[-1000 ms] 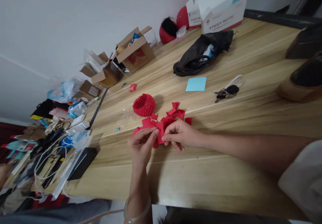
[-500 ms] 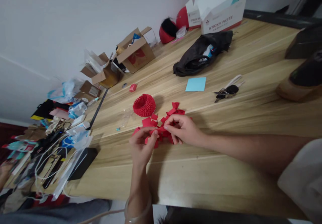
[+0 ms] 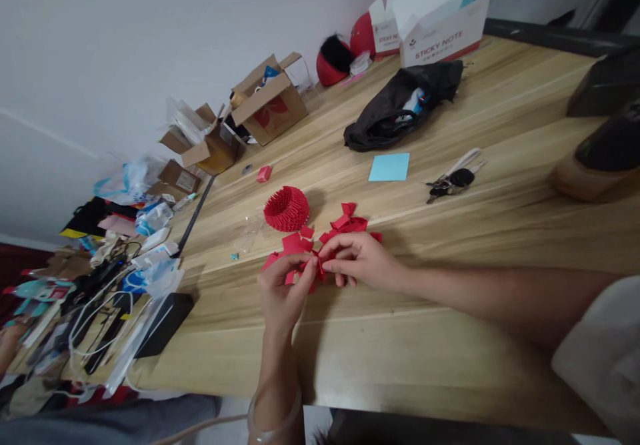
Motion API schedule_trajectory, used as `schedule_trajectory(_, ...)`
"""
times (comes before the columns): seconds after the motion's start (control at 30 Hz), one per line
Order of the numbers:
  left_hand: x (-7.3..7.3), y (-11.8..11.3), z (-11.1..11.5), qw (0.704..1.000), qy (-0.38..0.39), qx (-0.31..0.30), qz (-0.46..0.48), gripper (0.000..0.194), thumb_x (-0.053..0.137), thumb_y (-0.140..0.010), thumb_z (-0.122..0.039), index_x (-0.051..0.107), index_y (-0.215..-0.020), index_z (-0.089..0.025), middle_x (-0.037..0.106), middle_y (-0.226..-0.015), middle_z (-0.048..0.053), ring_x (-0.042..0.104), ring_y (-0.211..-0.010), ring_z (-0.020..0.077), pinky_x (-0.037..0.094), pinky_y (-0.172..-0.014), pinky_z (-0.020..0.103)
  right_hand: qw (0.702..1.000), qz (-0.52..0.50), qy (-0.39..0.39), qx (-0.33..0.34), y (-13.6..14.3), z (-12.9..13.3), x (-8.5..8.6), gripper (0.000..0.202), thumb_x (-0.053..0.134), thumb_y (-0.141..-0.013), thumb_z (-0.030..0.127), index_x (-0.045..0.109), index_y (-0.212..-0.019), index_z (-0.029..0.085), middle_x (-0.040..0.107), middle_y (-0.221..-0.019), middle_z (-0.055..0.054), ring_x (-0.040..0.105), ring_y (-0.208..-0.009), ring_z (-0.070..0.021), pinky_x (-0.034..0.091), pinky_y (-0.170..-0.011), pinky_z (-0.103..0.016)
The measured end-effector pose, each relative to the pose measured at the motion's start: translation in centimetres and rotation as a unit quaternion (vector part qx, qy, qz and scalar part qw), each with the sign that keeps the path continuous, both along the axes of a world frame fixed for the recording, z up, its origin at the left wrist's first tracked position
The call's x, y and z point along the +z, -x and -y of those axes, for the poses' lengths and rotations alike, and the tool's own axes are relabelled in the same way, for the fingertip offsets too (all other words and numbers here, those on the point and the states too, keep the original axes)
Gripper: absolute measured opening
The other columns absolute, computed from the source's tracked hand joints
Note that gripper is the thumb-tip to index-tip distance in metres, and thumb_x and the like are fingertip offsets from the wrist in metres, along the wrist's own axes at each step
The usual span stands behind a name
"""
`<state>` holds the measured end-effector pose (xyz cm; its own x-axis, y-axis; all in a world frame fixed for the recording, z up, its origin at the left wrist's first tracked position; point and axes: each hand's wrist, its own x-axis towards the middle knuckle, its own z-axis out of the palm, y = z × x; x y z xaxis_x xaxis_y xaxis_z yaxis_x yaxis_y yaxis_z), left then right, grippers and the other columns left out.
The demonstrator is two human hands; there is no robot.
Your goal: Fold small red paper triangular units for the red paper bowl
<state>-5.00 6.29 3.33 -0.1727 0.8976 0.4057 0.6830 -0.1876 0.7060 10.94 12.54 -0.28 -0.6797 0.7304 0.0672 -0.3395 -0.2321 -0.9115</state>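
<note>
My left hand (image 3: 285,291) pinches a small folded red paper piece (image 3: 319,265) between thumb and fingertips. From the right, my right hand (image 3: 363,258) meets it, thumb and index finger closed on the same piece. Both hands are over a scatter of red paper pieces (image 3: 349,223) on the wooden table, and they hide part of it. Behind my left hand stands a round, spiky red paper bowl shape (image 3: 287,209), open at the top.
A blue paper square (image 3: 389,167), keys (image 3: 450,181) and a black bag (image 3: 400,108) lie farther back. Open cardboard boxes (image 3: 273,108) line the wall. At left are cables and a black box (image 3: 165,325); a small red box (image 3: 264,174) lies behind the bowl shape.
My right hand has shifted slightly left, closer to my left fingertips. The red piece between them is now turned more upright. My left hand has barely moved.
</note>
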Motion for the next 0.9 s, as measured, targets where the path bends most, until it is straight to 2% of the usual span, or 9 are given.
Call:
schedule_trajectory(0.17,0.19,-0.09,-0.09,0.999,-0.001,-0.037,-0.016,0.008,0.073,-0.073,-0.025,0.075,-0.074,-0.018,0.073,-0.070,0.005,0.065,-0.062,0.0137,0.053,-0.061,0.023,1.000,-0.007,0.026,0.010,0.13,-0.14,-0.07,0.026,0.077,-0.070,0.033,0.066,-0.083,0.013,0.061,-0.053,0.002,0.056,-0.046,-0.0080,0.041,-0.038,-0.017)
schedule_trajectory(0.4,0.60,-0.46,0.07,0.989,0.035,-0.025,0.142,0.018,0.075,-0.068,-0.029,0.077,-0.081,-0.016,0.076,-0.076,0.009,0.070,-0.066,0.0171,0.057,-0.059,0.023,0.998,-0.027,0.040,-0.030,0.34,-0.49,-0.47,0.028,0.077,-0.070,0.036,0.068,-0.082,0.012,0.061,-0.051,0.003,0.053,-0.042,-0.0071,0.040,-0.038,-0.018)
schedule_trajectory(0.5,0.47,-0.44,0.18,0.983,0.052,-0.033,0.175,0.021,0.078,-0.065,-0.028,0.076,-0.082,-0.016,0.076,-0.075,0.008,0.070,-0.064,0.0167,0.058,-0.059,0.023,0.998,-0.027,0.035,-0.044,0.37,-0.52,-0.57,0.026,0.076,-0.071,0.036,0.068,-0.080,0.013,0.061,-0.051,0.003,0.052,-0.041,-0.0065,0.040,-0.038,-0.018)
schedule_trajectory(0.67,0.23,-0.48,0.10,0.988,0.045,-0.032,0.147,0.015,0.076,-0.069,-0.024,0.077,-0.081,-0.017,0.076,-0.075,0.008,0.070,-0.064,0.0158,0.058,-0.056,0.021,0.998,-0.025,0.027,-0.043,0.30,-0.46,-0.52,0.021,0.074,-0.074,0.032,0.067,-0.080,0.013,0.061,-0.052,0.002,0.052,-0.043,-0.0062,0.040,-0.039,-0.018)
schedule_trajectory(0.8,0.55,-0.63,0.05,0.992,0.035,-0.035,0.117,0.012,0.074,-0.071,-0.023,0.078,-0.081,-0.018,0.076,-0.074,0.006,0.067,-0.057,0.0130,0.054,-0.048,0.018,0.998,-0.027,0.026,-0.041,0.22,-0.41,-0.46,0.021,0.075,-0.074,0.032,0.066,-0.077,0.014,0.060,-0.052,0.003,0.052,-0.043,-0.0065,0.041,-0.040,-0.018)
schedule_trajectory(0.9,0.80,-0.74,0.06,0.993,0.032,-0.035,0.105,0.010,0.074,-0.071,-0.022,0.078,-0.080,-0.020,0.076,-0.073,0.005,0.066,-0.056,0.0125,0.054,-0.049,0.019,0.999,-0.026,0.022,-0.038,0.21,-0.42,-0.53,0.022,0.075,-0.074,0.033,0.065,-0.078,0.014,0.060,-0.052,0.003,0.053,-0.044,-0.0069,0.041,-0.040,-0.018)
